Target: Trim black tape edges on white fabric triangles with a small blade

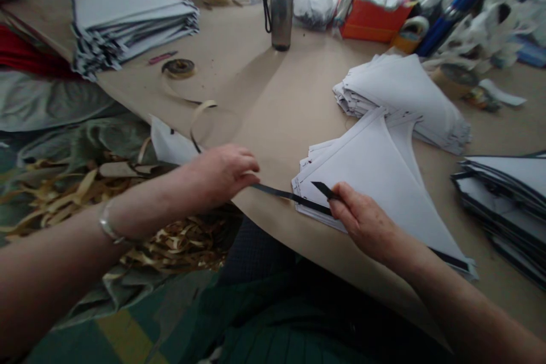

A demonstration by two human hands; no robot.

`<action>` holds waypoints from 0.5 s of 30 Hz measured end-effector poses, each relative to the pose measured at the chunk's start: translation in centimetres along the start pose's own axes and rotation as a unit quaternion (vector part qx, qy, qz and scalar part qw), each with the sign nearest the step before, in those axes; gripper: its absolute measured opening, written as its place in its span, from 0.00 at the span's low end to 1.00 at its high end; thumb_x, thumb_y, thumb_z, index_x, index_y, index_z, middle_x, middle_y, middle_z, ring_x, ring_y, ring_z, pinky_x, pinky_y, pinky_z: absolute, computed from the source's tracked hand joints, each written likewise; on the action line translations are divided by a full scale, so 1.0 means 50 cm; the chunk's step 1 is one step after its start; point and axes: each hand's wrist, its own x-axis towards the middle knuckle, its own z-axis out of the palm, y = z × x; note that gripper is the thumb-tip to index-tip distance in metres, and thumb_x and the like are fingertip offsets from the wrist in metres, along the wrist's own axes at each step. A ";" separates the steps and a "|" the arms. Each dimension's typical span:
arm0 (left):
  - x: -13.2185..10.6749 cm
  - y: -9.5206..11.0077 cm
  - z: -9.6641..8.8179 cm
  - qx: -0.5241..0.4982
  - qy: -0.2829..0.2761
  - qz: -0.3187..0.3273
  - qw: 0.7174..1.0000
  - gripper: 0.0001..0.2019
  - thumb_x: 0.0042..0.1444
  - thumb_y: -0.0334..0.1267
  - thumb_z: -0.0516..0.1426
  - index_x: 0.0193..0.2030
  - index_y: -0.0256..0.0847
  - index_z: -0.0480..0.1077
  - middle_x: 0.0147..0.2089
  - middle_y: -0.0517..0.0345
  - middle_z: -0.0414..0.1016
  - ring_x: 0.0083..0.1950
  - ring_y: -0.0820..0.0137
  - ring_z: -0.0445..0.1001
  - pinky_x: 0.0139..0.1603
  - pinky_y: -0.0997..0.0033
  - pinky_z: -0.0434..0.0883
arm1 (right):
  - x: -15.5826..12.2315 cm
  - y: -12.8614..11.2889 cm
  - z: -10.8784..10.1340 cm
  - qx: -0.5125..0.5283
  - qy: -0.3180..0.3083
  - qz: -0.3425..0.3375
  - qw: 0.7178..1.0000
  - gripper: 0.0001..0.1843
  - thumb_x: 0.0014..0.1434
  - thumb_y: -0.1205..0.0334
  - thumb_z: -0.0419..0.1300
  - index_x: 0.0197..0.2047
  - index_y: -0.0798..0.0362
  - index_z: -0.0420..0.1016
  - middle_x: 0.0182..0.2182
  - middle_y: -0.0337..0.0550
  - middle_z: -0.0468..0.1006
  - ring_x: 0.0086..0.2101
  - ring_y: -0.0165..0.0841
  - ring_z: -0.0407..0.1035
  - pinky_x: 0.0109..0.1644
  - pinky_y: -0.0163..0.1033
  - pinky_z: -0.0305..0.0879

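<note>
My left hand is closed, pinching one end of a thin black tape strip at the table's near edge. My right hand is closed too, pinching the strip's other end, where a short black tip sticks up. The strip runs along the lower edge of the top white triangular sheet, which lies on a small stack of like sheets. A tan backing ribbon curls away behind my left hand toward a tape roll.
More white sheet stacks lie behind, black-edged stacks at the right and far left. A metal bottle and an orange box stand at the back. Peeled tan ribbon scraps pile below the left table edge.
</note>
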 end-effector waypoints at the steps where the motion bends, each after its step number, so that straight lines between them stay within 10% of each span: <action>1: 0.003 0.033 0.013 -0.003 -0.012 0.025 1.000 0.09 0.59 0.39 0.54 0.39 0.38 0.72 0.39 0.53 0.74 0.44 0.66 0.70 0.47 0.68 0.66 | -0.002 -0.004 0.000 0.009 0.017 0.002 1.000 0.09 0.63 0.61 0.48 0.33 0.53 0.64 0.25 0.37 0.70 0.27 0.28 0.63 0.31 0.34 0.53; 6: 0.023 0.121 0.057 0.048 -0.056 -0.032 0.997 0.10 0.56 0.38 0.58 0.44 0.39 0.70 0.43 0.51 0.74 0.45 0.60 0.71 0.43 0.64 0.68 | 0.001 -0.027 0.013 0.043 0.017 0.014 0.999 0.14 0.59 0.62 0.52 0.23 0.54 0.64 0.20 0.35 0.67 0.24 0.26 0.60 0.29 0.33 0.51; 15: 0.053 0.121 0.044 0.082 -0.088 -0.036 0.992 0.06 0.54 0.39 0.57 0.36 0.40 0.71 0.37 0.52 0.75 0.39 0.61 0.73 0.32 0.68 0.63 | 0.025 -0.033 0.067 0.048 0.028 0.070 0.996 0.10 0.55 0.61 0.55 0.24 0.53 0.63 0.19 0.34 0.67 0.22 0.26 0.58 0.27 0.33 0.48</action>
